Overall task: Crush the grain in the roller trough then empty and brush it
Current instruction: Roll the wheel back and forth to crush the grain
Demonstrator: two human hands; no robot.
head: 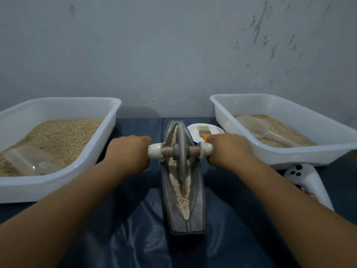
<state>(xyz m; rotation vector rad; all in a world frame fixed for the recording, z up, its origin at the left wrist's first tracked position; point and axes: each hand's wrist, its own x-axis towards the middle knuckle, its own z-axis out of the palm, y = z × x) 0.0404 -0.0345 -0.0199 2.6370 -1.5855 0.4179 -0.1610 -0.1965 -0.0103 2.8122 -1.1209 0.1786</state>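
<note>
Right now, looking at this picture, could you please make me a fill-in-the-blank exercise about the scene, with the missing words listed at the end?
1. The left hand and the right hand each grip one end of the roller's ____.
2. The stone wheel stands inside the long grey ____.
3. The orange-handled brush lies on a white ____.
4. Each white tub of grain holds a clear plastic ____.

Missing words: axle; trough; plate; scoop

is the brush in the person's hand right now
No, the brush lies on the white plate behind the right hand, which grips the roller handle.
</note>
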